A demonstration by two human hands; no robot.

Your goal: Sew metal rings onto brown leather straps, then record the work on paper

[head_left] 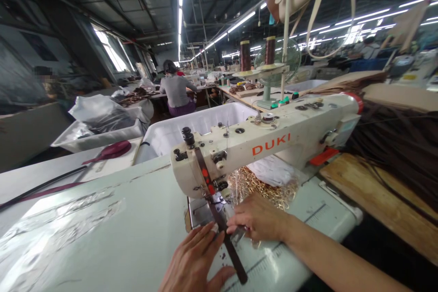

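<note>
Both hands right up at the needle end of the off-white, long-armed sewing machine with red lettering (270,134), and between them lies the narrow, flat, dark-brown strap (233,250)! It runs from under the machine's head toward the near side, its rounded near end resting on the glossy pale-green tabletop (137,212). The left hand (195,255) is low and flat, fingers side by side at the strap's left edge, thumb spread apart toward the near end, clamped on nothing. Over on the right, the right hand (262,220) curls its fingers close to the strap; whether they are pinched on anything, I can't tell.

To my eye, this guiding calls for light, even pressure: strap flat, edge straight, no tugging against the machine. Those fingertips sit very near the needle area, so they'd do well to stay beside its path. And watch that glinting heap of small gold-coloured metal pieces (251,183), just beyond the right hand; a stray one under the strap could tilt it. Far side, two tall dark-brown thread spools (245,57) stand above it all!
</note>
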